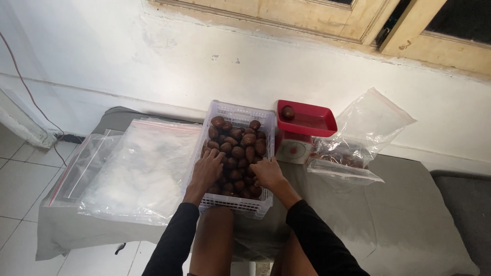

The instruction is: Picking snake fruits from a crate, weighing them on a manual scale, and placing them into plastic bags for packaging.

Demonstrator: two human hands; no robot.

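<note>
A white slatted plastic basket (240,111) sits in front of me, filled with several brown scaly fruits (240,145). Both hands reach into it. My left hand (208,168) lies palm down on the fruits at the basket's left side. My right hand (267,172) rests on the fruits at the right side, fingers curled among them; whether either hand grips a fruit is hidden. A red kitchen scale (302,133) stands right of the basket with one brown fruit (288,113) in its red tray.
Clear zip bags (138,168) lie stacked left of the basket on the grey cloth surface (419,220). An open clear bag (365,135) holding a few fruits stands right of the scale. A white wall rises behind; tiled floor lies at left.
</note>
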